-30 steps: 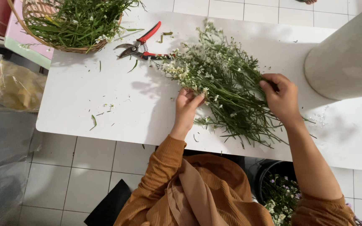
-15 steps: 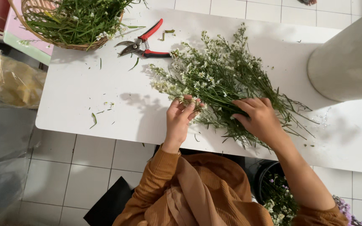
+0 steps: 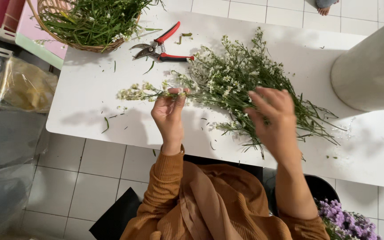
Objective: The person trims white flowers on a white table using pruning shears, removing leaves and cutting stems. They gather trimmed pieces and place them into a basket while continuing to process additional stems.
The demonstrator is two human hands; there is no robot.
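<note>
A loose pile of small white flowers on thin green stems (image 3: 241, 80) lies across the white table (image 3: 90, 89). My left hand (image 3: 169, 114) pinches one flower sprig (image 3: 141, 92) that sticks out to the left, lifted just above the tabletop. My right hand (image 3: 274, 118) hovers over the lower right part of the pile with fingers spread and nothing in it; it looks blurred. Red-handled pruning shears (image 3: 161, 46) lie shut on the table above my left hand.
A wicker basket (image 3: 85, 24) full of green stems sits at the table's top left corner. A large pale cylinder (image 3: 372, 66) stands at the right. A black bucket with purple flowers (image 3: 345, 222) sits on the tiled floor below. Plastic-wrapped material (image 3: 18, 89) lies at left.
My left hand pulled one sprig out of the pile and drew it left. My right hand let go of the stems and lifted off the pile, opening.
</note>
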